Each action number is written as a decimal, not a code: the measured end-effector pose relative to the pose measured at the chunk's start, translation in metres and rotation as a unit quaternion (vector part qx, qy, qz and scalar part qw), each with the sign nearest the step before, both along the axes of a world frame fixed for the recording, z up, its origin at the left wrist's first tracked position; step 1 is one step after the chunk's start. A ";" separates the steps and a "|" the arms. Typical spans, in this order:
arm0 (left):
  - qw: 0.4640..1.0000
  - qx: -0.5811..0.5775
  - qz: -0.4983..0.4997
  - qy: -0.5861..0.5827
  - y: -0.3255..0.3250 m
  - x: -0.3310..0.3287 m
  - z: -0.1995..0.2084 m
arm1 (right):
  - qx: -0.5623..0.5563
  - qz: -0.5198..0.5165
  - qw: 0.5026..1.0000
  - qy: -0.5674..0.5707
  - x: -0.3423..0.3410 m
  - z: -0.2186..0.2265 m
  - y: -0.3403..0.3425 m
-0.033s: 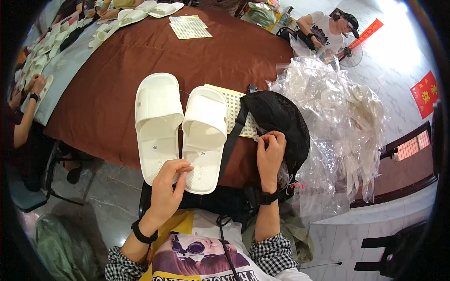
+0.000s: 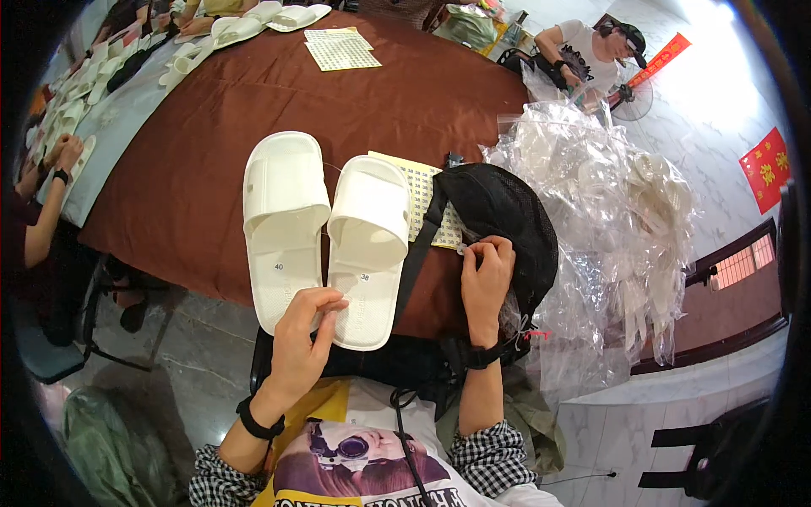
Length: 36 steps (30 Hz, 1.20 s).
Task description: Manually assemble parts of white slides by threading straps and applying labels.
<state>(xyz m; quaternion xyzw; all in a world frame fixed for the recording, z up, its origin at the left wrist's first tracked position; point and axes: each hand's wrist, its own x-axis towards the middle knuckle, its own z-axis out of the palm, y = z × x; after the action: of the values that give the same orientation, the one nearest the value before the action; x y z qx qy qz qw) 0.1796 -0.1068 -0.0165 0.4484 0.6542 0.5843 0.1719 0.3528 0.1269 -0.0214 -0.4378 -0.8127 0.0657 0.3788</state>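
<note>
Black mesh bag (image 2: 511,211) over sticker sheet (image 2: 422,190)

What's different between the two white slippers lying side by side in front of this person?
The left slipper looks a little longer than the right slipper. The left slipper's toe sits higher in the picture, while the right slipper's heel sits lower. The right slipper covers part of the yellow sticker sheet; the left slipper doesn't. Both are white, with a broad strap and a small label on the insole.

Slippers (image 2: 283,169), sticker sheets (image 2: 421,188), plastic bags (image 2: 574,169) (heaped) — it's seemingly a workshop.
</note>
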 end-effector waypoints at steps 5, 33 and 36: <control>1.000 0.008 0.005 -0.001 0.000 0.001 0.001 | 0.054 -0.042 0.995 -0.075 -0.005 0.000 -0.002; 0.998 0.014 0.022 0.051 0.007 -0.002 0.001 | -0.053 0.097 0.994 -0.013 0.023 0.021 -0.002; 0.998 0.018 0.023 0.058 0.007 -0.002 0.002 | -0.080 0.146 0.982 -0.084 0.030 0.041 -0.004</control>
<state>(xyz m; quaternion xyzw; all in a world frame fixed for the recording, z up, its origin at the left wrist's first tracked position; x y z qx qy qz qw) 0.1779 -0.1001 -0.0144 0.4692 0.6625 0.5732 0.1117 0.3826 0.1226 0.0192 -0.3471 -0.8890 0.1482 0.2594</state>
